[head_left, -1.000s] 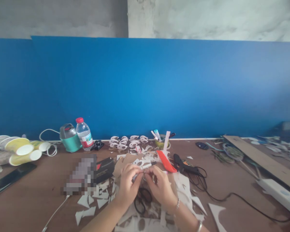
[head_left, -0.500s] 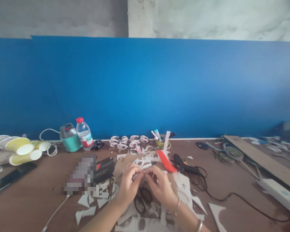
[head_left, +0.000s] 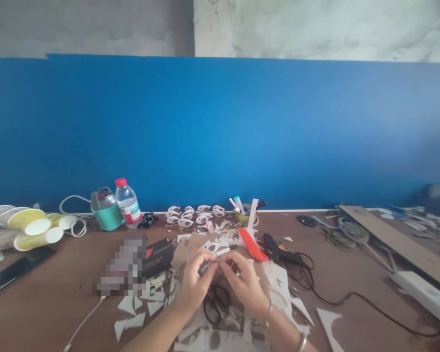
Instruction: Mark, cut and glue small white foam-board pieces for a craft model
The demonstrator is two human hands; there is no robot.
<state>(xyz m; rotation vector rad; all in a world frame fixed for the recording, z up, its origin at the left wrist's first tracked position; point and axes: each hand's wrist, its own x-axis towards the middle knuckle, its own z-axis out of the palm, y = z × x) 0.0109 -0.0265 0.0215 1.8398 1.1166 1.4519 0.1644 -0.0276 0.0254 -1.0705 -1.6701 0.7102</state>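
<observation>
My left hand (head_left: 199, 277) and my right hand (head_left: 243, 279) meet fingertip to fingertip above the middle of the littered table. Both are closed in a pinch, thumbs against forefingers. Whatever lies between the fingertips is too small to make out. Below the hands, black-handled scissors (head_left: 213, 313) rest among white offcuts (head_left: 201, 340). Just beyond the fingers lie white pieces and a white marker (head_left: 225, 251). To the right of my right hand is a bright red curved piece (head_left: 253, 246).
A black glue gun (head_left: 278, 252) with a trailing cord lies right. Several white bird-like cut-outs (head_left: 185, 222) stand at the back, beside a pen cup (head_left: 246, 215). At left are a water bottle (head_left: 129, 205), a teal device (head_left: 108, 215), paper cups (head_left: 29, 222) and a black box (head_left: 159, 258).
</observation>
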